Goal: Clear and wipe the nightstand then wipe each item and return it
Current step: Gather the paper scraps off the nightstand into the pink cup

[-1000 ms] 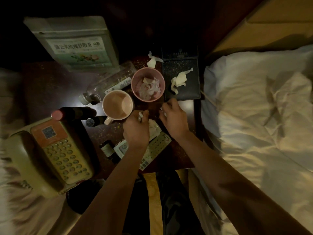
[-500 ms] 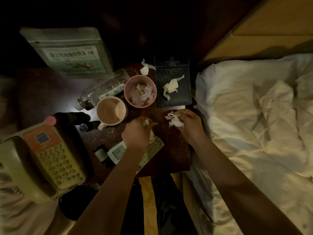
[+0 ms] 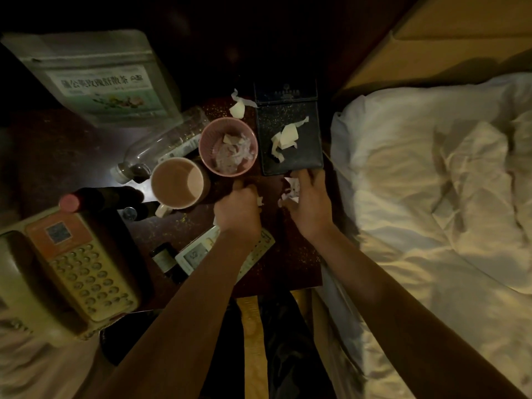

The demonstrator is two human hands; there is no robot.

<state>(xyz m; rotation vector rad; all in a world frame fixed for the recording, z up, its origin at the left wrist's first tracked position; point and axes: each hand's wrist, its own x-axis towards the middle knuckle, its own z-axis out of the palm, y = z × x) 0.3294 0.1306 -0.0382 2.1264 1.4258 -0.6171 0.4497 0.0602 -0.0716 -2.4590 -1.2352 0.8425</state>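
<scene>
White paper scraps (image 3: pixel 291 189) now sit bunched in your right hand (image 3: pixel 309 201), fingers curled round them just below the dark tray (image 3: pixel 290 156), left hand (image 3: pixel 240 208) also pinching bits, so nightstand (image 3: pixel 172 228) clearing's barely begun w/ cups, phone etc. left.

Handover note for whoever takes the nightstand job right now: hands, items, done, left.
Left hand: curled round a paper scrap.
Right hand: gathering paper scraps near the dark tray.
Pink bowl holds scraps; more lie on the tray and behind it.
Mug, bottle, phone, remote are on the nightstand.
Done: some scraps collected.
Left: clearing, all wiping.
</scene>
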